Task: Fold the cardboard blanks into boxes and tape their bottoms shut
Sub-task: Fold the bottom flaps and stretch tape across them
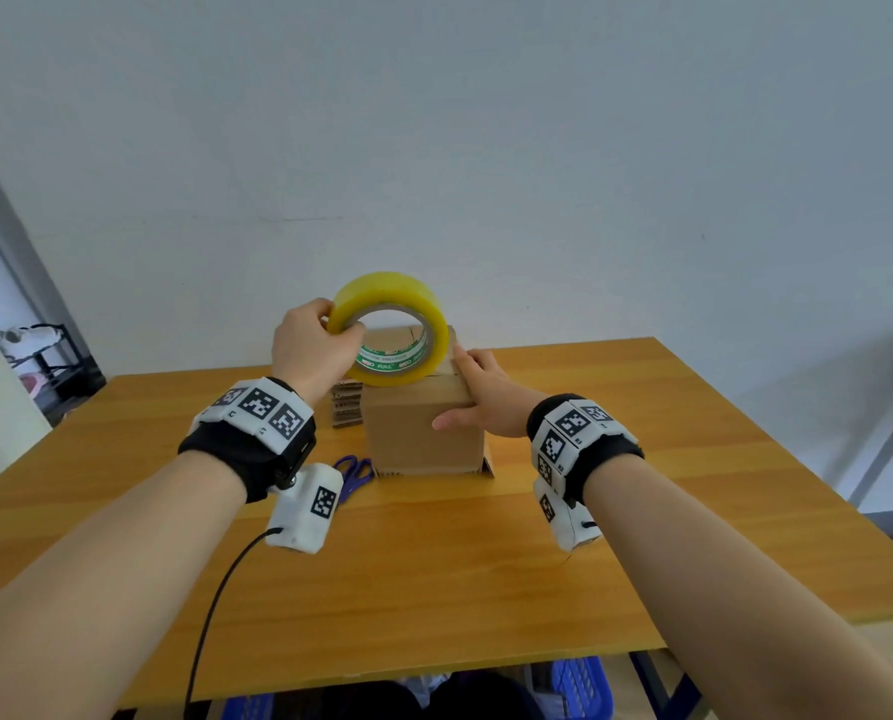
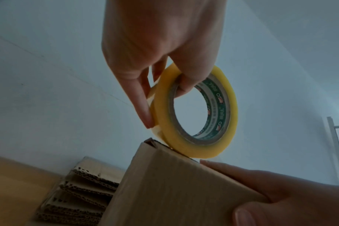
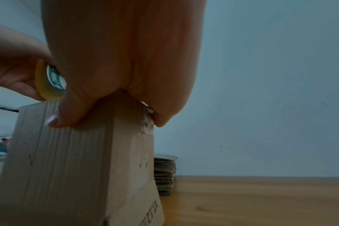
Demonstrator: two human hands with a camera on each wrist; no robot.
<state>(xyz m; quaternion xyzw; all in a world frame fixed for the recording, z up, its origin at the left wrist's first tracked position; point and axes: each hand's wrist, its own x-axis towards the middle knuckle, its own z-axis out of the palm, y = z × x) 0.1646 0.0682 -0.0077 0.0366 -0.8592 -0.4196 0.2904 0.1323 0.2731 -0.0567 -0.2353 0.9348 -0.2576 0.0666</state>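
- The brown corrugated cardboard box (image 1: 423,423) stands upside down on the wooden table (image 1: 641,485), its folded bottom flaps facing up; it serves as the landmark here.
- The left hand (image 1: 304,350) pinches the yellow-tinted roll of clear packing tape (image 1: 389,330) by its rim, thumb inside the core and fingers outside, holding it just above the box's top face, with the roll's lower edge at or almost on the flaps.
- The right hand (image 1: 480,394) clasps the box's upper right corner, thumb flat on the near face and fingers wrapped over the right edge, steadying it.
- Behind the box to its left lies a stack of flat cardboard blanks (image 1: 346,405); purple-handled scissors (image 1: 353,472) lie at the box's near-left foot.
- Likely step: starting a strip across the bottom seam. No free tape end is clearly visible, so I cannot tell whether one is already stuck down.
- Risks, as I judge them:
  - Pulling tape with a one-corner hold could tip or slide the light box.
  - The flaps may spring apart if not pressed, so the tape would bridge a gap.
  - A loose end may curl back onto the roll or wrinkle.
  - An off-centre start would miss the seam.
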